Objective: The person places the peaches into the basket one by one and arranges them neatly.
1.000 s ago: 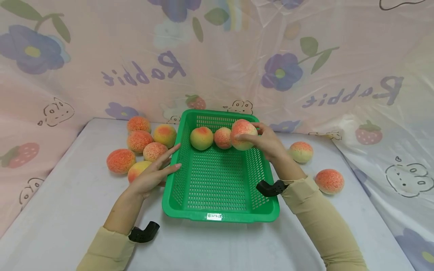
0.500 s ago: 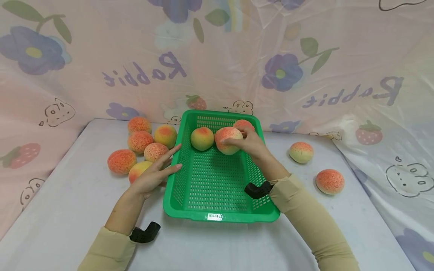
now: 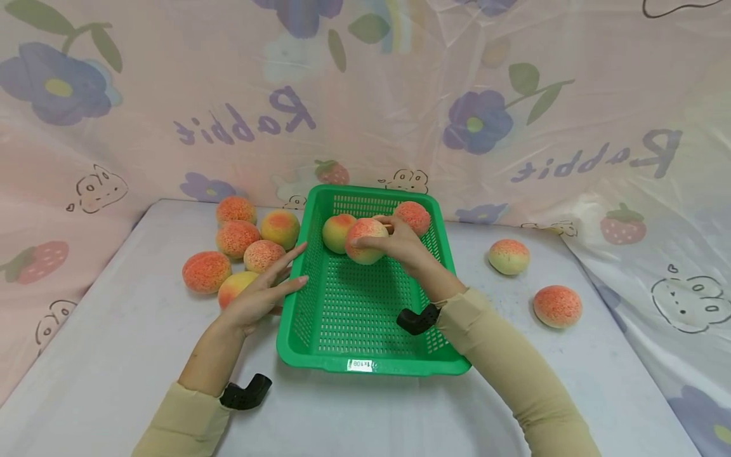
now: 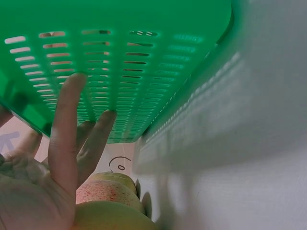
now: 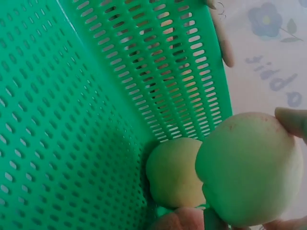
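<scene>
My right hand [image 3: 402, 247] holds a red-and-cream peach [image 3: 367, 242] between thumb and fingers over the back of the green basket [image 3: 365, 365]. In the right wrist view, the held peach [image 5: 252, 167] shows its pale side. A yellow-green peach [image 3: 335, 232] in the basket is partly covered by the held one. A redder peach [image 3: 414, 217] lies in the back right corner; another peach between them is mostly hidden. My left hand [image 3: 254, 301] lies along the basket's left side with fingers extended. In the left wrist view its fingertips [image 4: 74, 84] are right at the slotted wall.
Several peaches [image 3: 237, 238] are grouped on the white tabletop left of the basket, one partly behind my left hand. To the right lie a paler peach [image 3: 509, 256] and a redder peach [image 3: 558, 306]. A patterned curtain [image 3: 365, 114] hangs behind the table.
My right hand has carried the held peach left across the back of the basket, toward the yellow-green one, uncovering the peach in the back right corner. My left hand stays at the basket's side.
</scene>
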Available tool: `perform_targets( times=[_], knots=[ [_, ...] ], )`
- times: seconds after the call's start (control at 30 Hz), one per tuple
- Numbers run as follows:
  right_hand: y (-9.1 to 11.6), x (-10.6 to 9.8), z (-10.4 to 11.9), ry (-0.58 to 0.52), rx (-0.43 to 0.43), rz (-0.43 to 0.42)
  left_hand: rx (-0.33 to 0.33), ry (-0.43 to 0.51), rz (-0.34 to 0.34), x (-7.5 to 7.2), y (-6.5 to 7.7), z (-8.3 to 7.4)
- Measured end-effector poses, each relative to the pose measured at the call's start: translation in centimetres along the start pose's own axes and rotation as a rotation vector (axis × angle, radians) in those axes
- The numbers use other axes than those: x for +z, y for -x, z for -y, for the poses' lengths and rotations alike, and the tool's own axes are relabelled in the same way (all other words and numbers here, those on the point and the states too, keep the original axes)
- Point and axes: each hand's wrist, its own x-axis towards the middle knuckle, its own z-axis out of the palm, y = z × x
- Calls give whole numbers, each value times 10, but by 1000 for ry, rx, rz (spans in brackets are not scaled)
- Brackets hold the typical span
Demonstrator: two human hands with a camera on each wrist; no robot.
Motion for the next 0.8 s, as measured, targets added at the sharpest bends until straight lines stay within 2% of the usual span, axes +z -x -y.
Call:
perform_targets(
  times=[0.27,0.53,0.8],
  knots=[
    [-4,13,-3,20,-35,19,4,19,2,1,0,0],
    [-11,25,-13,109,18,24,6,23,5,0,0,2],
    [-16,33,-22,134,-7,43,10,20,6,0,-2,1]
  ],
)
